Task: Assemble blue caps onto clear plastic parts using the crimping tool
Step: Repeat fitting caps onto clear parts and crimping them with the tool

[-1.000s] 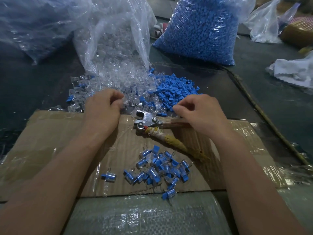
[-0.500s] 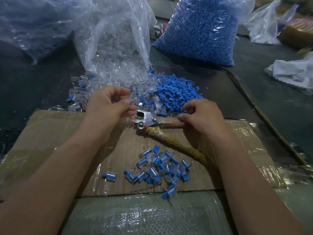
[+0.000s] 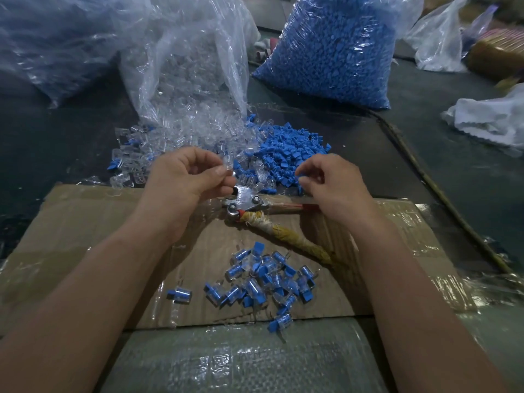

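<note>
Left hand (image 3: pixel 184 180) pinches a clear plastic part (image 3: pixel 228 165) just above the crimping tool (image 3: pixel 249 201) lying at the cardboard's (image 3: pixel 85 222) far edge, while right hand (image 3: pixel 334 188) curls into the blue caps' (image 3: pixel 289 148) near edge, grip unclear.

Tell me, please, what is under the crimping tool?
The crimping tool lies on a brown cardboard sheet covered with clear film. The right hand hides the end of one handle, so what is under that part cannot be seen.

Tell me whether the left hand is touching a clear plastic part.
Touching. The head view shows the left hand pinching a clear plastic part between thumb and forefinger, with no gap visible.
</note>
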